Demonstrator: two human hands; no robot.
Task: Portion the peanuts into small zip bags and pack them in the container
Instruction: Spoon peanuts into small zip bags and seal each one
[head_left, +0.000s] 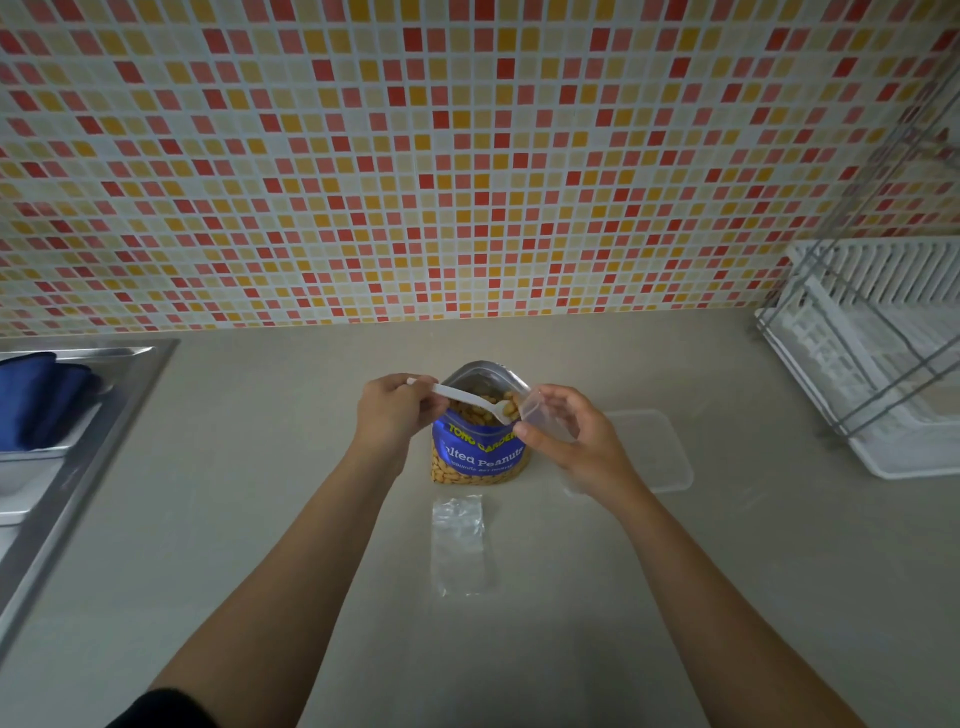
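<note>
A blue bag of salted peanuts (480, 457) stands open on the counter in the middle. My left hand (392, 413) grips the handle of a white plastic spoon (470, 399); its bowl carries peanuts over the bag's mouth. My right hand (576, 441) pinches a small clear zip bag (537, 413), its opening held right beside the spoon's bowl. Another empty zip bag (458, 543) lies flat on the counter in front of the peanut bag. A clear plastic container (660, 452) sits to the right, partly hidden behind my right hand.
A white dish rack (878, 353) with a metal frame stands at the right against the tiled wall. At the left, a steel sink (78, 441) holds a blue item (36, 400).
</note>
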